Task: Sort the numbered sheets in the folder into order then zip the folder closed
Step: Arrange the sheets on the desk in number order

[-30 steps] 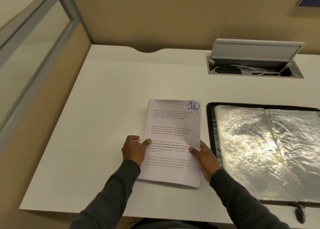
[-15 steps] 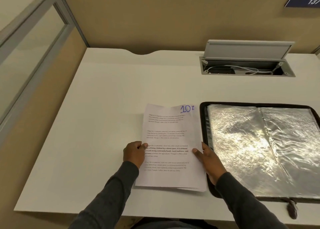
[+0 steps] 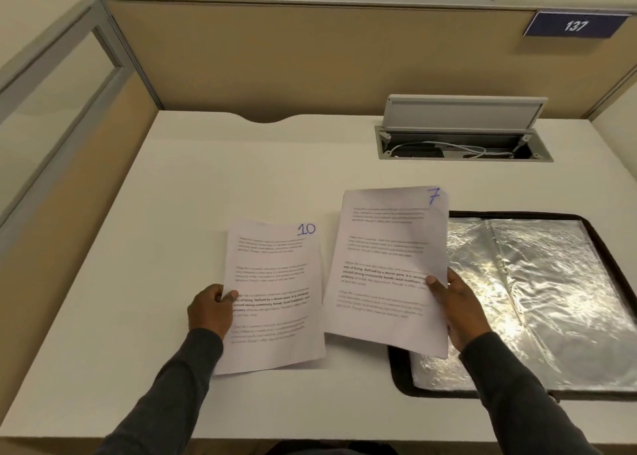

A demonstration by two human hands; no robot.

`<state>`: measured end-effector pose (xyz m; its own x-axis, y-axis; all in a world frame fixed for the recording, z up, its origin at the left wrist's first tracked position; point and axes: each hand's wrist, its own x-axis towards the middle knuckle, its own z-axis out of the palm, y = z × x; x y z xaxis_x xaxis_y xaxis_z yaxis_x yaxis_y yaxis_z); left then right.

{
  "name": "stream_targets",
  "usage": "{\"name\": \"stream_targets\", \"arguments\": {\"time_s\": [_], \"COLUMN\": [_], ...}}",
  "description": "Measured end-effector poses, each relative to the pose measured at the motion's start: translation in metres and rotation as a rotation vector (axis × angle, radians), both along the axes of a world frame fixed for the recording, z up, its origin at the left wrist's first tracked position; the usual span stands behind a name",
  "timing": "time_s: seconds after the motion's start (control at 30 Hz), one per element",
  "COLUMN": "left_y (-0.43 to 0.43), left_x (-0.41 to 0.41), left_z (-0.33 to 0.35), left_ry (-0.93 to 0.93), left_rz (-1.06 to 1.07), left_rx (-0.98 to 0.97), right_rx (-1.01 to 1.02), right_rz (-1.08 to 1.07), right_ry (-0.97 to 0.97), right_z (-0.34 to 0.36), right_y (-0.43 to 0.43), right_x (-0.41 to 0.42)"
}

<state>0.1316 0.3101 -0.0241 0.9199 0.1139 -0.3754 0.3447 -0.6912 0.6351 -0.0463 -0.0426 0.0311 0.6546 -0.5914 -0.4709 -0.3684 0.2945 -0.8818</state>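
Note:
My left hand [image 3: 211, 309] pinches the left edge of the sheet marked 10 [image 3: 272, 292], thumb on top. My right hand [image 3: 458, 306] holds the stack topped by the sheet marked 7 [image 3: 389, 265] by its right edge, thumb on the paper. That stack overlaps the left border of the open black zip folder [image 3: 400, 372], whose shiny plastic sleeves [image 3: 537, 289] lie flat on the right of the white desk [image 3: 172, 230]. How many sheets lie under the 7 is hidden.
A cable box [image 3: 462, 140] with its lid raised sits in the desk at the back right. Beige partition walls close off the back and left; a glass panel [image 3: 51, 85] is at the left. A sign reading 137 [image 3: 574, 25] hangs top right.
The single stack topped by sheet 10 has split. My left hand now holds sheet 10 to the left, and my right hand has drawn the rest, topped by 7, toward the folder.

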Motion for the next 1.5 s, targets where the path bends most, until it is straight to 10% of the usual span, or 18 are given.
{"name": "stream_targets", "arguments": {"time_s": [1.5], "left_y": [-0.062], "left_x": [-0.037], "left_z": [0.024], "left_ry": [0.079], "left_rz": [-0.035], "left_rx": [-0.383], "right_rx": [0.265], "right_rz": [0.215], "right_ry": [-0.038], "right_z": [-0.023], "right_y": [0.051], "right_x": [0.007]}}
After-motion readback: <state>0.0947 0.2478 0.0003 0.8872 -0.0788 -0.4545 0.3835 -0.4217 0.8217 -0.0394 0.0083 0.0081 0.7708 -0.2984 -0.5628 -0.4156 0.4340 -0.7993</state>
